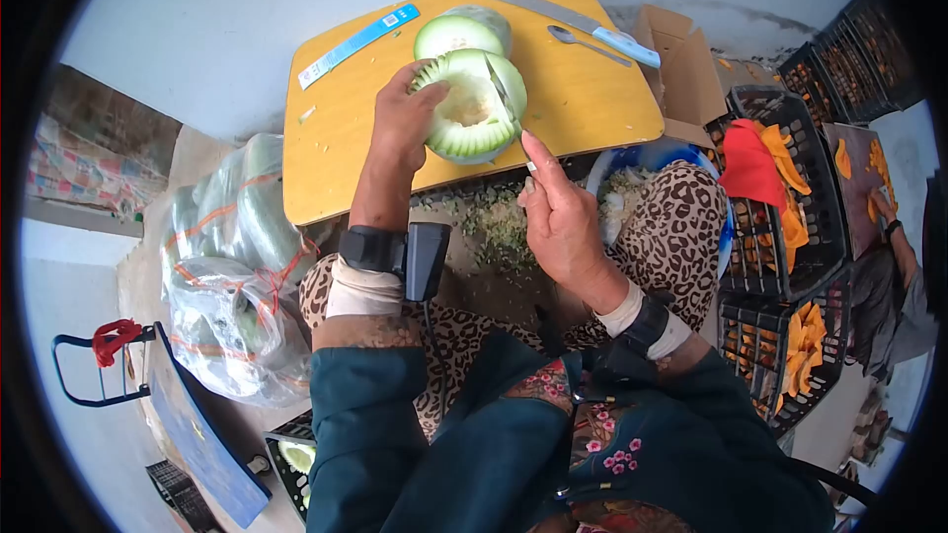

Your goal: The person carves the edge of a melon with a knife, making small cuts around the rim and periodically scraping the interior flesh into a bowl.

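My left hand (403,118) is wrapped round the left side of a hollowed winter melon half (472,145), thumb over its rim. The pale green rim is cut into a row of notches along its left and lower edge. In my right hand (565,227) is a small knife (503,91), its narrow blade lying against the melon's right inner edge. The handle is mostly hidden by my fingers. Just behind stands another melon piece (456,37) with a pale cut face. Both pieces rest on a yellow table (583,104).
On the table lie a blue-sleeved strip (360,44), a large knife (563,14) and a spoon (564,35). Bagged melons (232,227) are left, a cardboard box (681,64) and scrap basin (598,173) right. Black crates (825,257) hold orange pieces near another person's hand (882,203).
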Tool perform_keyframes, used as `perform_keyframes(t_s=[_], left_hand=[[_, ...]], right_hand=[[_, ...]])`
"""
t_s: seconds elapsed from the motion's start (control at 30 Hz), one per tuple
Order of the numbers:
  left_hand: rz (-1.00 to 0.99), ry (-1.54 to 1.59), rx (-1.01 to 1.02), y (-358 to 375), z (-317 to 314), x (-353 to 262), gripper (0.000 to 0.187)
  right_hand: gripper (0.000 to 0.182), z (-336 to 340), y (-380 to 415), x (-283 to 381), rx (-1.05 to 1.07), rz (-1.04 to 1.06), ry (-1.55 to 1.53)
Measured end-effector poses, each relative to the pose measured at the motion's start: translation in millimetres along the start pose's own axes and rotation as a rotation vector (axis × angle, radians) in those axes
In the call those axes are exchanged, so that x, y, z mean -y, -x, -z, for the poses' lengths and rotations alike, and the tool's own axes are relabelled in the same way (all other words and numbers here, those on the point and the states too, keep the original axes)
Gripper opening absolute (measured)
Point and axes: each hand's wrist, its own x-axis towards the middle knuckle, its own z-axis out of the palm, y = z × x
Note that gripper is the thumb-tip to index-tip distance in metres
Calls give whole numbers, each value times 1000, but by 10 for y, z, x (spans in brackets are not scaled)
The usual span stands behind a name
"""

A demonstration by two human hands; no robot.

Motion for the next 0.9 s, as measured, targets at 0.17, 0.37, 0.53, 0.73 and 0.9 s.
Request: perform_keyframes(t_s=[0.17, 0.37, 0.53, 0.73, 0.9], left_hand=[[-12, -31, -62, -25, -1, -72, 37], [-45, -55, -51, -44, 3, -47, 35], [-19, 26, -44, -93, 64, 3, 36], [26, 137, -12, -158, 178, 57, 34], [21, 143, 25, -139, 181, 71, 32]], right_hand=[[51, 26, 2, 71, 80, -89, 34], [50, 88, 204, 43, 87, -54, -17], [49, 285, 519, -34, 154, -75, -23], [50, 493, 651, -36, 283, -228, -88], [51, 419, 401, 28, 135, -66, -127]])
